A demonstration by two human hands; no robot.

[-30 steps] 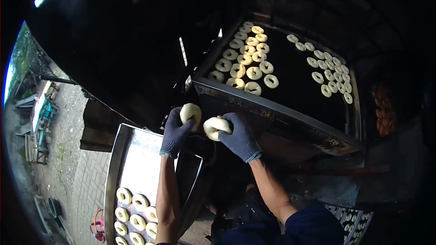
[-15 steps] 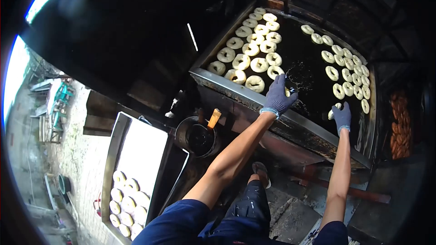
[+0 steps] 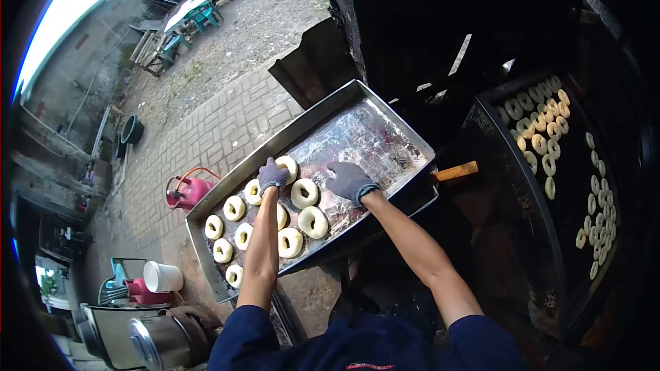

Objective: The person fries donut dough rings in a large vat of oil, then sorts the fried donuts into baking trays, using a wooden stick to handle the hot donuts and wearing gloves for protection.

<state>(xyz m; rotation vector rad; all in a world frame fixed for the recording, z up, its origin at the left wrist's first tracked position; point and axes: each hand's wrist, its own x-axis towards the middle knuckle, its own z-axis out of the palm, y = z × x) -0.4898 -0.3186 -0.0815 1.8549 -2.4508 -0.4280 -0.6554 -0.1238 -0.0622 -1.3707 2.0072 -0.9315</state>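
Observation:
Both my hands wear dark grey knitted gloves and are over a shallow metal tray (image 3: 385, 143). Pale raw dough rings lie in its lower left half. My left hand (image 3: 273, 174) is closed at the left edge of a dough ring (image 3: 287, 167) in the upper row; its fingertips are partly hidden. My right hand (image 3: 348, 183) is open above the bare metal, holding nothing. Its fingers point left, towards another dough ring (image 3: 304, 194) just beside them. My left forearm covers part of a ring beneath it.
On the right stands a wide dark frying pan (image 3: 522, 177) with many dough rings floating in it. A wooden handle (image 3: 456, 171) sticks out by the tray's right corner. Beyond the tray are a pink gas cylinder (image 3: 188, 193) and a white bucket (image 3: 163, 277). A metal pot (image 3: 159, 341) stands lower left.
The view has turned left, from the frying pan to the tray. Both hands have left the pan and come over the tray; the dough rings they were at stay in the pan.

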